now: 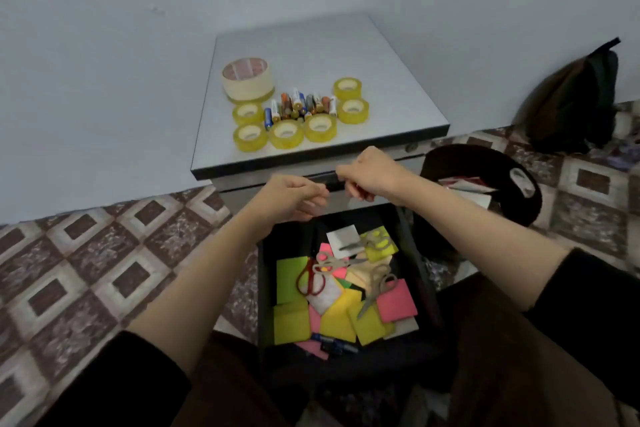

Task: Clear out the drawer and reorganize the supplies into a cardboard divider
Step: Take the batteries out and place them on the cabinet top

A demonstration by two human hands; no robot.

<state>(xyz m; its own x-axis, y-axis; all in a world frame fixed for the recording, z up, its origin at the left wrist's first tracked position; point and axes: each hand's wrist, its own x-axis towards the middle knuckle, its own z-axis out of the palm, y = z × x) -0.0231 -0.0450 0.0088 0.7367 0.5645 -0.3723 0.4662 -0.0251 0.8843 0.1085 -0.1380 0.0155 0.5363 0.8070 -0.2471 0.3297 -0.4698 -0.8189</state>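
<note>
Drawer: the black open-topped drawer is standing pulled out from the cabinet front, between the person's forearms.
Drawer contents: square paper note pads in green, yellow, pink and white are lying loose across its floor. Red-handled scissors are resting toward its left wall and grey-handled scissors toward its right wall. Small dark batteries are lying along its near edge.
Left hand: hovering above the drawer's far edge, fingers curled, thumb meeting forefinger. Whether anything is being pinched cannot be told.
Right hand: hovering at the cabinet front, just under the top's near edge, fingers curled inward. Whether they are holding anything cannot be told.
Cabinet top: the grey square cabinet top is carrying six small yellow tape rolls toward its near-left corner, ringing a pile of cylindrical batteries. A large cream tape roll is sitting behind them.
Divider: no cardboard divider is showing.
Step in hand (judged): the drawer is being emptied onto the top, with much remaining.
Method (advised): lift the scissors first, since they are overlying the pads. Stack the pads squarely by colour. Collect the near-edge batteries last, adding them inside the ring of rolls.
Risk (judged): loose batteries rolling toward the top's near edge.
Surroundings: a black round bag is lying right of the drawer on the patterned floor.
</note>
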